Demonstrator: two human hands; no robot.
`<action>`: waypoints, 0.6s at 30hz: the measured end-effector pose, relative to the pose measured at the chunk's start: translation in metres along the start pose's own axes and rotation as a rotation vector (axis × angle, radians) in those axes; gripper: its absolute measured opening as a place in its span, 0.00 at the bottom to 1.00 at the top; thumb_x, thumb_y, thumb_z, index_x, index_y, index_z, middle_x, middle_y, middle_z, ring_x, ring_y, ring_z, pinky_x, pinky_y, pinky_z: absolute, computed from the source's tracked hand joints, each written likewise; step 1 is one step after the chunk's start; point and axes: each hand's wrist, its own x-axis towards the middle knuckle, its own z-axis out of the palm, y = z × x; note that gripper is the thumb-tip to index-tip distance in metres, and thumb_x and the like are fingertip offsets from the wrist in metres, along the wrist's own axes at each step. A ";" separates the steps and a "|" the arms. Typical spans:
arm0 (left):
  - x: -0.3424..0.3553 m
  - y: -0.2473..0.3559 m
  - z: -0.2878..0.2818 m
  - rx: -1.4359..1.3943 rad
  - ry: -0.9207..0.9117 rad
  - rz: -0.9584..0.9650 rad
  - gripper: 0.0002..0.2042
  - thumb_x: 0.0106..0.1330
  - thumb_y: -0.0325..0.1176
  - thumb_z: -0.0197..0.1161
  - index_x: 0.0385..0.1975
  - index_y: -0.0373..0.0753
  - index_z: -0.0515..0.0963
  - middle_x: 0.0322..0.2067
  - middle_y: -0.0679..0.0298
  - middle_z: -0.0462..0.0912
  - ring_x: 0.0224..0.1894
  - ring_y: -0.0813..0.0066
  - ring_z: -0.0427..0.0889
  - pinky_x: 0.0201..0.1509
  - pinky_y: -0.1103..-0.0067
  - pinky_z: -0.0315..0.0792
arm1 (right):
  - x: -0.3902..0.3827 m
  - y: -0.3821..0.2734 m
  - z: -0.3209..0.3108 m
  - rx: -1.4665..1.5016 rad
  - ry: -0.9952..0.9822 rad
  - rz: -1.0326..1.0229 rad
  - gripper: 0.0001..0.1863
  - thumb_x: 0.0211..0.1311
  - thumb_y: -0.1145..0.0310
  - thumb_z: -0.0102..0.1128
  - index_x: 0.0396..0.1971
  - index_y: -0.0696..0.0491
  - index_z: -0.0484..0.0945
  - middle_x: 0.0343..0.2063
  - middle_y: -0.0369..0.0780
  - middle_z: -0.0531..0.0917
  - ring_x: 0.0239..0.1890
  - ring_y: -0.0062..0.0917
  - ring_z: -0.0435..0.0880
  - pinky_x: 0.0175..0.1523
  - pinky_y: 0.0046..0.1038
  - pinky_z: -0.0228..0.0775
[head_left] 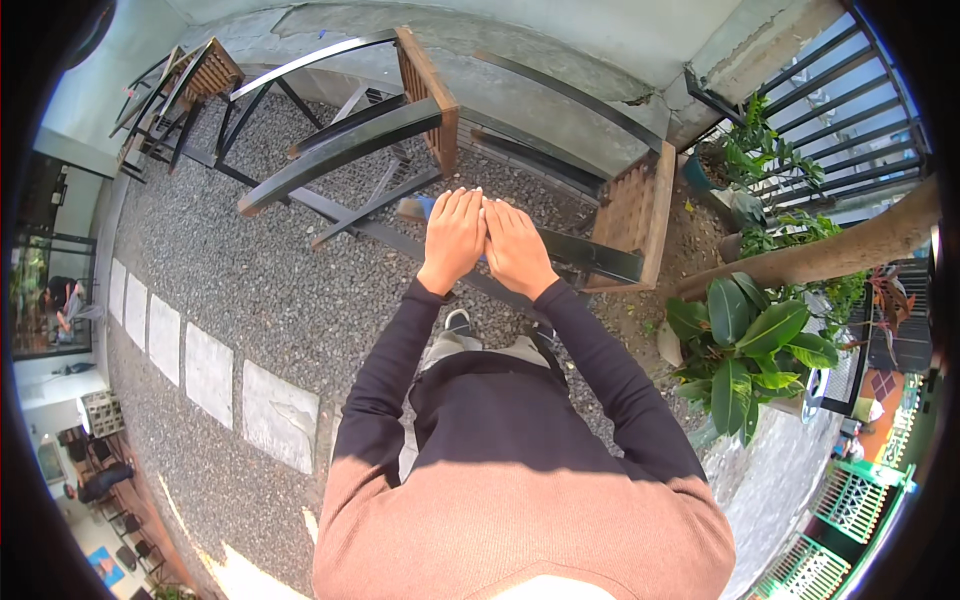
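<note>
My left hand [456,238] and my right hand [517,242] are side by side in front of me, palms down and touching at the index fingers. Their fingers are stretched forward and close together, with the thumbs hidden. Bits of something blue [426,204] show beside and below the hands, too covered to name. Beneath them runs a dark metal bar of a tipped-over furniture frame. Just beyond stands an overturned piece with a brown slatted wooden top [428,100] and black legs [345,155]. Right of my hands lies another slatted wooden top [632,215] on its side, with black legs.
Grey gravel [250,290] covers the ground, with square paving slabs [280,415] at left. A further slatted piece [210,70] stands far left. On the right are a leafy plant [745,335], a leaning trunk [820,250] and a barred fence [850,90]. A person [100,482] is at lower left.
</note>
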 end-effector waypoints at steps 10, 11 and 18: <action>0.005 0.057 0.023 0.015 -0.003 -0.014 0.21 0.79 0.35 0.53 0.62 0.27 0.81 0.57 0.50 0.87 0.66 0.53 0.81 0.77 0.58 0.66 | -0.038 0.036 -0.030 0.007 -0.031 -0.007 0.29 0.71 0.66 0.59 0.67 0.66 0.72 0.65 0.54 0.80 0.69 0.49 0.78 0.75 0.45 0.67; 0.005 0.062 0.025 0.023 0.002 -0.019 0.21 0.79 0.35 0.53 0.62 0.27 0.81 0.57 0.50 0.87 0.66 0.53 0.81 0.77 0.58 0.66 | -0.041 0.038 -0.033 0.010 -0.033 -0.010 0.29 0.71 0.66 0.59 0.67 0.66 0.72 0.65 0.54 0.80 0.69 0.49 0.78 0.75 0.45 0.67; 0.006 0.089 0.036 0.000 0.014 -0.032 0.19 0.79 0.34 0.55 0.61 0.29 0.81 0.59 0.51 0.87 0.66 0.53 0.81 0.77 0.58 0.65 | -0.059 0.053 -0.049 0.012 -0.042 -0.018 0.29 0.72 0.68 0.58 0.68 0.67 0.71 0.65 0.54 0.79 0.69 0.48 0.77 0.75 0.45 0.67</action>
